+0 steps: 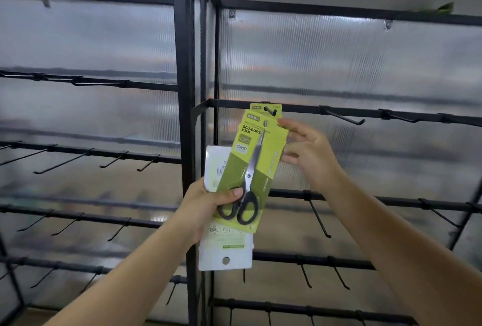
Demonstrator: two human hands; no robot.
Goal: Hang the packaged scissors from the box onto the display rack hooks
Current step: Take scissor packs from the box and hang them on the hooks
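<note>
Left hand (208,200) grips a stack of scissor packs (250,166) while right-hand fingers (292,130), loosely spread, steady the top pack's hole near the hook (270,111), to be threaded next.

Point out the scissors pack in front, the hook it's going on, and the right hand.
scissors pack (257,169): head view, green card middle
hook (270,111): head view, black prong
right hand (310,153): head view, palm
</note>
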